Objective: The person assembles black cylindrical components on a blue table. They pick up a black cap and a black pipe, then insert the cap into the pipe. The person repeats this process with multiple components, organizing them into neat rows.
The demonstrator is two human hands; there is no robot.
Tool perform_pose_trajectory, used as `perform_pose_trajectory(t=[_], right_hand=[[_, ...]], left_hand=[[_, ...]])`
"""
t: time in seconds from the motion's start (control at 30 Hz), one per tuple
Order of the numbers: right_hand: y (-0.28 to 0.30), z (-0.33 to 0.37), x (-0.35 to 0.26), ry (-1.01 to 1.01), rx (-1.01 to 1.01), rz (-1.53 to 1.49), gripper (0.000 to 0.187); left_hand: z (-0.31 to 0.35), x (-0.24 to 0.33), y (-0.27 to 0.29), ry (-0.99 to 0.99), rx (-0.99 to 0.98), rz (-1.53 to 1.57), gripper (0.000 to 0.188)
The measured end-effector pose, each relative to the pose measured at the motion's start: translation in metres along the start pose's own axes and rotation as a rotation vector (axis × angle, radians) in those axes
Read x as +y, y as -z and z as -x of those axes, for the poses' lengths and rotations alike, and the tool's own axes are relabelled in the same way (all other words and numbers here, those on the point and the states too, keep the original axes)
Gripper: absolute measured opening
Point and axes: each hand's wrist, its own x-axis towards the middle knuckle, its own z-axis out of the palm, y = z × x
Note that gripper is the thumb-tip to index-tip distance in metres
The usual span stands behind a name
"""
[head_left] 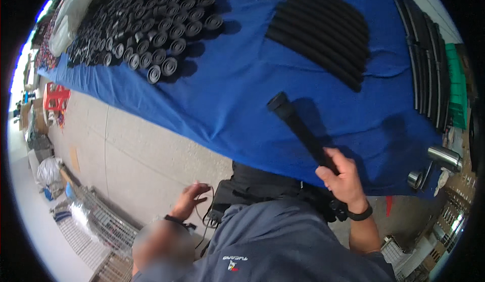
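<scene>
My right hand (343,177) is closed around the lower end of a black tube (307,136). The tube slants up and to the left above the blue cloth, and a wider round black cap (279,104) sits on its far end. Lower left, beside my body, my left hand (191,200) hangs off the table with its fingers apart and nothing visible in them. A thin dark cable (198,215) runs close by that hand. Straight ahead on the cloth, a row of black tubes (321,32) lies side by side.
The blue cloth (227,95) covers the table. Many round black caps (159,39) stand crowded at the far left. Longer black rods (423,55) lie along the right edge, next to a green crate (456,85). A shiny metal cylinder (444,158) is at the right corner.
</scene>
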Motion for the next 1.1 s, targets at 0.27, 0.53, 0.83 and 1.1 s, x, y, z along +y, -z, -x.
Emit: perform_pose_trajectory(t=[0.27,0.53,0.83,1.1], right_hand=[[0.004,0.002,0.004,0.011,-0.031,-0.099,0.045],[0.016,0.012,-0.015,-0.051,-0.069,-0.501,0.040],[0.021,0.006,-0.018,-0.224,-0.140,-0.902,0.044],[0.016,0.002,-0.019,-0.270,-0.072,-0.708,0.035]], left_hand=[[0.021,0.249,-0.076,-0.731,-0.203,-0.384,0.040],[-0.026,0.322,-0.260,-1.117,-0.659,-0.353,0.049],[-0.068,0.321,-0.307,-0.861,-0.794,-0.297,0.045],[-0.068,0.316,-0.303,-0.948,-0.624,-0.386,0.047]])
